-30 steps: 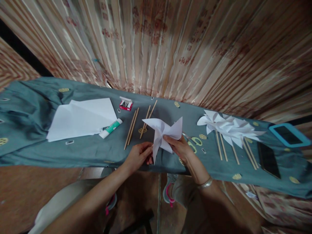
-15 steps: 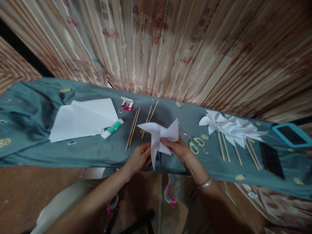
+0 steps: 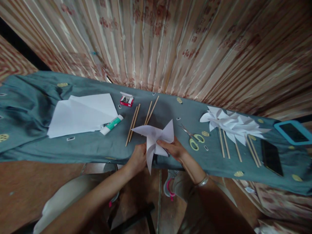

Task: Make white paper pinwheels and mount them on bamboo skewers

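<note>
A white paper pinwheel [image 3: 152,135] with pointed blades is held up in front of me over the table's near edge. My right hand [image 3: 174,148] is closed on it, the thumb pressing near its centre. On the other side, my left hand [image 3: 138,158] is closed at the pinwheel's left lower blade, its fingertips partly hidden behind the paper. Just beyond the pinwheel lie thin wooden sticks [image 3: 149,112], partly covered by a blade. Scissors [image 3: 193,138] with pale green handles rest to the right of my right hand.
On the left lie a stack of white paper [image 3: 80,113], a glue stick [image 3: 111,125] and an opened red box of small metal pieces [image 3: 126,99]. Finished pinwheels on sticks [image 3: 234,122], a black phone [image 3: 271,157] and a blue-framed device [image 3: 293,132] lie right. A pleated curtain [image 3: 156,48] hangs behind.
The pinwheel has moved slightly left and tilted toward me. My left hand has closed more tightly against its edge, and the right thumb stays near the centre.
</note>
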`<control>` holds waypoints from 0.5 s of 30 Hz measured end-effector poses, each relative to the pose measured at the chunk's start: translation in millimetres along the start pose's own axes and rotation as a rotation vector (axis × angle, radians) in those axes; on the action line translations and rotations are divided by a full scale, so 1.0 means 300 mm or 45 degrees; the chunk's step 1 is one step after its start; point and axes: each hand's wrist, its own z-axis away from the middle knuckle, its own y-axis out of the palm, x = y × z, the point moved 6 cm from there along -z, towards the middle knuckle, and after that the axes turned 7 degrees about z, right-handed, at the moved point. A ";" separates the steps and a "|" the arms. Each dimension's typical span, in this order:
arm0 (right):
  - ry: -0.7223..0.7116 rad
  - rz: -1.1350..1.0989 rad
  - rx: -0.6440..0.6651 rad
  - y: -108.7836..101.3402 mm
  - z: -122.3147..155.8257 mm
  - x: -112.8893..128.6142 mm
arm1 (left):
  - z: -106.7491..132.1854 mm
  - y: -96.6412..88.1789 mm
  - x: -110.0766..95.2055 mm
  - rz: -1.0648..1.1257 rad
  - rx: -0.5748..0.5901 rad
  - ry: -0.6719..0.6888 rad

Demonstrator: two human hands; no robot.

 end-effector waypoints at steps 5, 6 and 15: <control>0.003 -0.011 -0.023 0.004 0.003 -0.003 | 0.000 0.003 -0.020 0.002 -0.029 0.071; 0.011 -0.027 -0.039 0.003 0.003 -0.004 | -0.001 0.004 -0.021 -0.007 -0.037 0.083; 0.046 -0.205 -0.085 0.009 0.001 -0.003 | -0.017 0.009 -0.024 -0.087 -0.075 0.124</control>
